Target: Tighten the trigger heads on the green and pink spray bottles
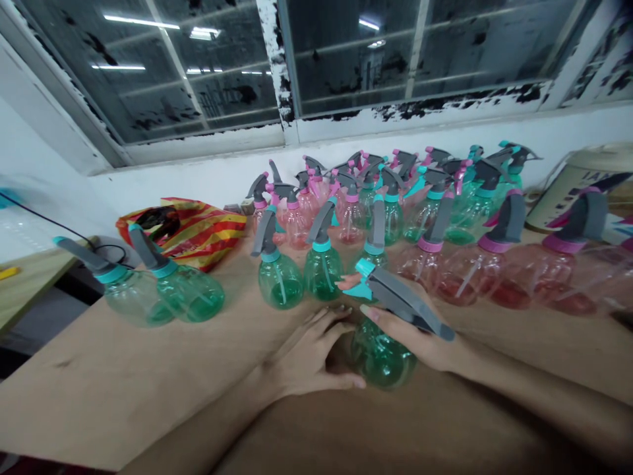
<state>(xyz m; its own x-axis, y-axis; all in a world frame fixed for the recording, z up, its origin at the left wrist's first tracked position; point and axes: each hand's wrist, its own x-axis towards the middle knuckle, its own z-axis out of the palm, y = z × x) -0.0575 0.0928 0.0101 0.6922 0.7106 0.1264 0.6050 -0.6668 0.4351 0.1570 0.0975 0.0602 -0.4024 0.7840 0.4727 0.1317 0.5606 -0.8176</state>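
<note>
A green spray bottle (pixel 380 359) with a grey and teal trigger head (pixel 395 297) stands on the brown table (pixel 148 389) in front of me. My right hand (pixel 420 336) is wrapped round the trigger head and neck, a finger by the teal trigger. My left hand (pixel 309 356) cups the round bottle body from the left, fingers curled against it.
Several green and pink spray bottles (pixel 376 198) crowd the back of the table under a window. Two green bottles (pixel 163 287) stand apart at the left, beside a red and yellow bag (pixel 198 231). A cream container (pixel 578 185) sits at the far right.
</note>
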